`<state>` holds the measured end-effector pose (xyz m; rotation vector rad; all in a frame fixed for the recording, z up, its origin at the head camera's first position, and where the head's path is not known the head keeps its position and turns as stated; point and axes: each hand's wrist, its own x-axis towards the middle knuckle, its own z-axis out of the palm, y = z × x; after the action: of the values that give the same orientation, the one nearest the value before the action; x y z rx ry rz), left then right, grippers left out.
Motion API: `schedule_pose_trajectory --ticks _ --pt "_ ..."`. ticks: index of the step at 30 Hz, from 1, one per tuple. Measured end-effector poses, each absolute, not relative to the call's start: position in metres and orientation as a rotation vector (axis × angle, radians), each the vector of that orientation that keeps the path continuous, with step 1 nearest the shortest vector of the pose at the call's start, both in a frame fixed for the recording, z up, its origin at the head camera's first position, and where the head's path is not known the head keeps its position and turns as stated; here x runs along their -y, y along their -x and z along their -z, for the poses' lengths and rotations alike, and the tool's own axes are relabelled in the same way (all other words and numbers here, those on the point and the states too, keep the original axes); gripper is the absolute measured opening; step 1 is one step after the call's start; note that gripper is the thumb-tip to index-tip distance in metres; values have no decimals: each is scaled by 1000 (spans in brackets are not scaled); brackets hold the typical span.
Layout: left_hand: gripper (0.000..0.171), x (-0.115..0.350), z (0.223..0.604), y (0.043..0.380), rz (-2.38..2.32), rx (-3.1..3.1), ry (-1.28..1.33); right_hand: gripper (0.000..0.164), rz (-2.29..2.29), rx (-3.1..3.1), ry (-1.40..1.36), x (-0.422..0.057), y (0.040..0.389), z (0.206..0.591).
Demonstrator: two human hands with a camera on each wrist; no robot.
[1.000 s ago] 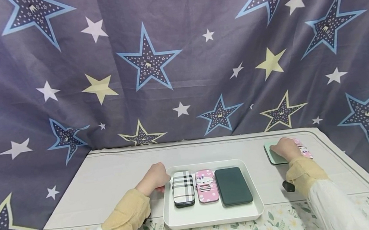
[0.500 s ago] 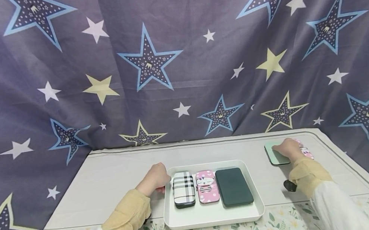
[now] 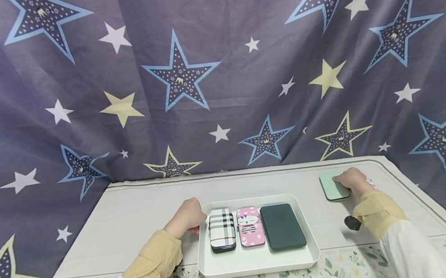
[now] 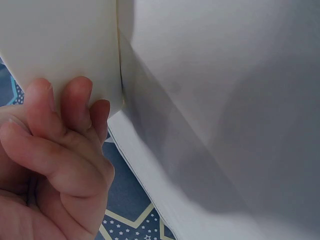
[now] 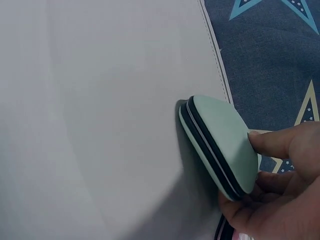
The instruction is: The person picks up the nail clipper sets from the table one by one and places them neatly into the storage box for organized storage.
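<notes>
My right hand [image 3: 354, 180] pinches a flat mint-green case [image 5: 225, 140] with rounded corners and dark edge bands, at the back right of the table. Its thumb lies at one edge and the fingers reach underneath. In the right wrist view the case is tilted, one side close to the table. A pink patterned case [image 3: 370, 181] lies mostly hidden behind that hand. My left hand [image 3: 188, 214] holds the left side of a white tray [image 3: 260, 264], fingertips on its wall in the left wrist view. The tray contains a plaid case [image 3: 222, 229], a pink cat case [image 3: 250, 226] and a dark green case [image 3: 283, 226].
The pale table cover [image 3: 148, 201] has a floral band [image 3: 335, 272] along the front. A star-patterned curtain [image 3: 218, 89] hangs right behind the table's back edge. A dark round object [image 3: 352, 223] is at the underside of the right wrist.
My right hand has shifted slightly to the right on the mint-green case, uncovering more of it and hiding more of the pink case behind. The left hand and tray stay in place.
</notes>
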<state>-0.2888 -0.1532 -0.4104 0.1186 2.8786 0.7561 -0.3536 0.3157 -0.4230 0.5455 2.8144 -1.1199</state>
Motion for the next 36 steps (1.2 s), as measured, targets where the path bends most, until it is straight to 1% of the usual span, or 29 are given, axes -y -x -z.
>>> schedule_pose_trajectory --ticks 2,4,6,9,11,15,21,23,27,30,33,36 --pt "15 153 410 288 -763 -2878 -123 25 1140 -2785 -571 -316 353 423" --pt "15 153 410 288 -761 -2881 -120 24 1147 -2777 -580 -316 353 423" --pt "16 153 411 288 -754 -2887 -121 31 1151 -2774 -588 -316 352 423" --pt "17 154 412 290 -741 -2894 -123 47 1168 -2766 -599 -317 351 423" --pt "17 154 412 290 -737 -2895 -128 52 1210 -2752 -590 -317 350 423" --pt "16 154 412 290 -747 -2887 -110 46 1314 -2712 -554 -320 350 425" --pt "19 156 413 290 -755 -2891 -127 50 1406 -2626 -558 -323 351 426" --pt "19 155 414 290 -756 -2892 -137 46 1461 -2590 -560 -324 351 427" --pt "19 155 413 289 -766 -2890 -141 33 1570 -2526 -571 -322 350 427" --pt "18 155 413 289 -771 -2887 -143 30 1629 -2494 -582 -321 350 426" --pt "18 155 412 289 -769 -2885 -140 31 1680 -2463 -568 -319 349 425" --pt "18 155 412 289 -765 -2887 -140 37 1642 -2482 -577 -318 350 423"
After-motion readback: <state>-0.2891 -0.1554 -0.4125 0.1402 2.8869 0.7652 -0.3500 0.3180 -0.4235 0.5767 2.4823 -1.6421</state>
